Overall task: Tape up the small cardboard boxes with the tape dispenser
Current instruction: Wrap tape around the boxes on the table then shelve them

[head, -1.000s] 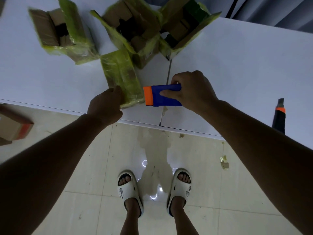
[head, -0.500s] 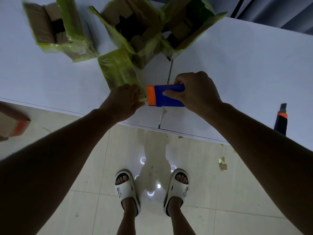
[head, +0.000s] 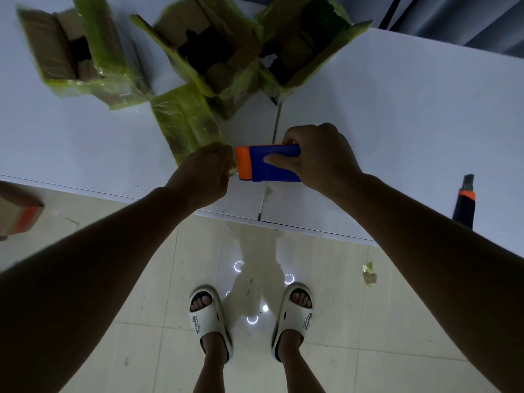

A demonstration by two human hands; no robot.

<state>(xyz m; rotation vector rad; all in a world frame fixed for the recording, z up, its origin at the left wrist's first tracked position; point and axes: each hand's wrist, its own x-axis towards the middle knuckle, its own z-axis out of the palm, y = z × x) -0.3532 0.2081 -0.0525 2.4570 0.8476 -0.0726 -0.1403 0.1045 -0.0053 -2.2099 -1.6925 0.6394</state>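
Observation:
A blue tape dispenser (head: 272,165) with an orange front end is held in my right hand (head: 320,157), fingers curled round its body, just above the white table (head: 397,137). My left hand (head: 202,175) is at the dispenser's orange end with its fingers curled, pinching the tape end there. Right behind it lies a small closed cardboard box (head: 185,120) wrapped in yellow-green tape, its near end hidden by my left hand.
Three open boxes with yellow-green tape stand further back: left (head: 82,52), middle (head: 207,49), right (head: 306,38). A black and orange utility knife (head: 465,199) lies at the table's right front edge. Another box (head: 17,211) sits on the floor at left. Tape scrap (head: 368,273) lies on tiles.
My left hand moved right, from the near end of the small box to the orange end of the dispenser. The dispenser stayed in my right hand at about the same spot.

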